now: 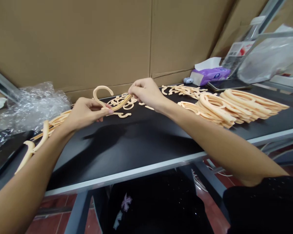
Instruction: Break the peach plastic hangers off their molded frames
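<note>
My left hand [86, 112] is closed around a pale orange plastic hanger piece [103, 92] with a curved hook at its top, held a little above the black table [127, 146]. My right hand [146, 92] pinches the other end of the same piece at its right tip. Small loose offcuts [123, 105] of the same plastic lie on the table just behind the hands.
A fanned stack of hanger pieces [234, 104] lies at the right, more [51, 125] at the left. Bubble wrap [31, 105] sits at far left, a purple tissue pack [210, 74] and a phone [228, 84] at back right. A cardboard wall [112, 39] stands behind.
</note>
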A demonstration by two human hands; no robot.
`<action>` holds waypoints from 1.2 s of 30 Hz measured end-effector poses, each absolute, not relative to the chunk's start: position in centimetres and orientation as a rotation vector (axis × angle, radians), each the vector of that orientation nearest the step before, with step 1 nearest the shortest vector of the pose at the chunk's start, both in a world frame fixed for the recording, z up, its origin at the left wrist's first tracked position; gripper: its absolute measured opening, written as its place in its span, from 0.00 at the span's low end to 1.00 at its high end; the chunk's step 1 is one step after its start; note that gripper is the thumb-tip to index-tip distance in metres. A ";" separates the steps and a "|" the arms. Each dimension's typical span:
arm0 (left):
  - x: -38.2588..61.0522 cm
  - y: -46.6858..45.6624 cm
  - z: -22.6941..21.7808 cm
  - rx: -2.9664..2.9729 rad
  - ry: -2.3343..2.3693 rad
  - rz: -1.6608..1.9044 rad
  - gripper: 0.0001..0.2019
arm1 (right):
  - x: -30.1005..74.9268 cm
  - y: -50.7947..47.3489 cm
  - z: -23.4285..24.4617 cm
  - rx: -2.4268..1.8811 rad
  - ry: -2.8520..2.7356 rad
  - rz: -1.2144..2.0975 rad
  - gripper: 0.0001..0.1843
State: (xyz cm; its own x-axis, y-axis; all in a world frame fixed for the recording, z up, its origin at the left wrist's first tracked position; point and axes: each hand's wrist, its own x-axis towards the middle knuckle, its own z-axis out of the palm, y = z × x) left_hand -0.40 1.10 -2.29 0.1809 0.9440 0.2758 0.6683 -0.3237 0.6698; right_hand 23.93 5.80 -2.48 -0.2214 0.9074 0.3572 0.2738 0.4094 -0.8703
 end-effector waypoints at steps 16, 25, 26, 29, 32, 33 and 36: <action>1.6 1.2 -4.4 2.321 1.439 0.882 0.21 | 22.7 4.1 -3.2 -1.006 -1.635 1.364 0.13; 1.8 0.9 -4.7 2.739 1.310 0.881 0.20 | 23.4 5.1 -2.8 -0.987 -1.666 1.235 0.10; 1.7 1.0 -4.6 2.782 1.261 0.908 0.20 | 23.5 5.3 -2.9 -0.970 -1.682 1.231 0.09; 1.2 1.2 -4.7 2.894 1.222 0.968 0.17 | 23.9 5.9 -2.8 -0.913 -1.724 1.208 0.07; 0.9 1.5 -5.0 2.957 1.205 1.059 0.11 | 24.4 6.2 -2.5 -0.878 -1.757 1.136 0.09; 0.8 1.6 -5.1 2.985 1.186 1.093 0.11 | 24.6 6.3 -2.4 -0.863 -1.775 1.114 0.10; 0.5 2.0 -5.6 3.100 1.115 1.181 0.10 | 24.8 6.1 -2.3 -0.803 -1.829 1.076 0.13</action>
State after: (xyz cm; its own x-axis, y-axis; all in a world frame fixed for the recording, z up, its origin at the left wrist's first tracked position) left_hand 0.52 2.01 -5.59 0.5831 0.4281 0.6904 0.6648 -0.7400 -0.1026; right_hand 24.79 6.11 -2.34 -0.4370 0.8320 0.3417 0.1057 0.4248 -0.8991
